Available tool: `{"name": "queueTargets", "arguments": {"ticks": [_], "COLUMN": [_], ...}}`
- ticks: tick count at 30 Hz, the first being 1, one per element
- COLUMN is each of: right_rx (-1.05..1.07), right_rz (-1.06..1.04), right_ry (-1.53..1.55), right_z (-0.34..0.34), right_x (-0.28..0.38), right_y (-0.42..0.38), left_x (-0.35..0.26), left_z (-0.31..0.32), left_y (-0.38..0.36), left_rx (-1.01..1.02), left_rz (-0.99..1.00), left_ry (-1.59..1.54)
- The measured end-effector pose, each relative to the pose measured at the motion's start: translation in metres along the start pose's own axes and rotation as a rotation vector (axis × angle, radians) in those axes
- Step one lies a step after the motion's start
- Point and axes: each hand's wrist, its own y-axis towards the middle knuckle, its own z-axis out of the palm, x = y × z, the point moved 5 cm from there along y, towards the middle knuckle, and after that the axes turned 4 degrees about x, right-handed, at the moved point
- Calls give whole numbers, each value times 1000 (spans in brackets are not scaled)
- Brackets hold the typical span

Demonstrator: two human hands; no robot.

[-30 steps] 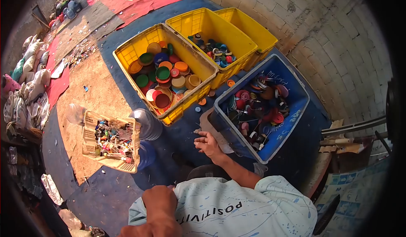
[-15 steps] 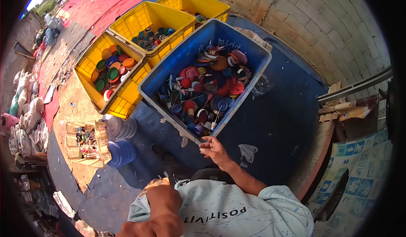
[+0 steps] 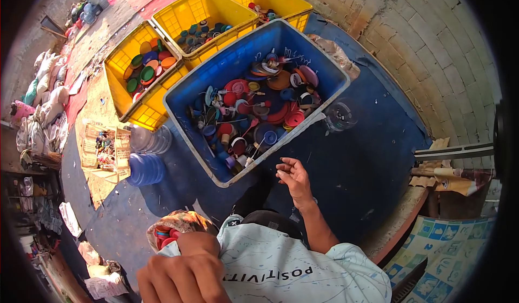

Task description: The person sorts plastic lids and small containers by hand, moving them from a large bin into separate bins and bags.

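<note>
My left hand [image 3: 181,278] is curled, close to the camera at the bottom left, its fingertips hidden. Just beyond it is a patterned cloth bag [image 3: 195,222] with red and blue round caps [image 3: 165,235] showing at its opening. My right hand [image 3: 294,180] hovers in front of the near right side of a big blue bin [image 3: 219,68], apart from the rim. Its fingers are loosely bent and apart, with nothing visible in them. Inside the bin lie mixed plastic caps and lids [image 3: 278,81] in many colours.
Yellow crates [image 3: 157,95] with sorted caps stand beyond the blue bin. On the left a cream basket [image 3: 121,154] of small parts sits beside large blue water bottles [image 3: 146,169]. A block wall [image 3: 400,33] runs along the right. White sacks [image 3: 51,100] lie far left.
My right hand has left the bin's rim and moved right and up. My left hand has come nearer the camera, and the bag with caps shows more. The view has shifted.
</note>
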Motion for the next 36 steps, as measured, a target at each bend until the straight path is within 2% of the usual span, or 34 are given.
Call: {"name": "queueTargets", "arguments": {"ticks": [2,4,5,6,10,13,16,20,24,27,29,32,36], "right_rx": [21,27,26,24,65,142,288,540,804,957,976,986,934], "right_rz": [-15,-35,-40,-39,-12,0,-36,49,85,129,110,108,91], "right_ry": [-16,-52,-80,-111,-237,-384,-624,-1018,-1279,-1413,-1451,-1439,-1467], "right_z": [-4,-10,-14,-18,-32,-37,-24,10,12,5,1,-7,-2], "right_x": [14,30,41,52,90,103,105,90,26,-25,-41,-64,-62], "right_y": [23,41,52,60,100,144,194,255,313,354,365,372,362], "left_x": [5,15,25,32,40,40,37,30,19,29,47,80,112], "left_z": [-35,-77,-99,-122,-195,-227,-243,-251,-241,-221,-204,-185,-165], "left_y": [-21,-55,-69,-83,-154,-188,-201,-210,-220,-219,-219,-225,-236], "left_rx": [-29,-318,-465,-567,-1002,-1242,-1486,-1556,-1683,-1788,-1851,-1944,-2044], "left_rz": [-180,-280,-295,-390,-524,-685,-622,-520,-421,-232,-76,52,149], "left_ry": [221,516,576,658,776,924,929,941,1081,1135,1128,1116,1104]}}
